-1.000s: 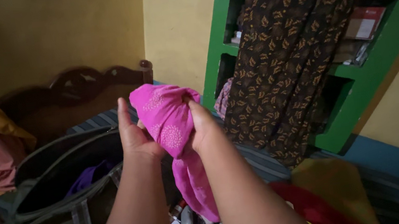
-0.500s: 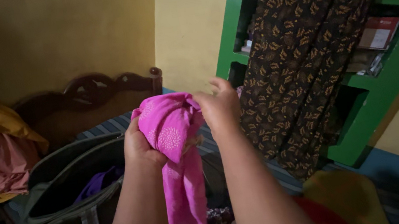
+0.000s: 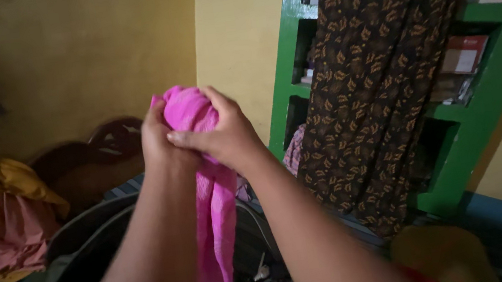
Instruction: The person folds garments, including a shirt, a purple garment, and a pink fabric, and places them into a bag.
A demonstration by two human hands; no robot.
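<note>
Both my hands hold a bright pink cloth (image 3: 212, 217) with a pale printed pattern, raised in front of me. My left hand (image 3: 157, 140) grips the bunched top of the cloth from the left. My right hand (image 3: 217, 132) wraps over the same bunch from the right, fingers across it. The rest of the pink cloth hangs straight down between my forearms toward the things below.
A dark open bag (image 3: 79, 260) lies below left. A brown patterned garment (image 3: 378, 79) hangs over green shelves (image 3: 483, 91) at right. Pink and yellow clothes (image 3: 2, 212) are heaped at left by a carved wooden headboard (image 3: 104, 154). Small items lie at the bottom centre.
My hands rose with the cloth. The right hand, apart from the bunch half a second ago, now closes over its top, and more cloth hangs down.
</note>
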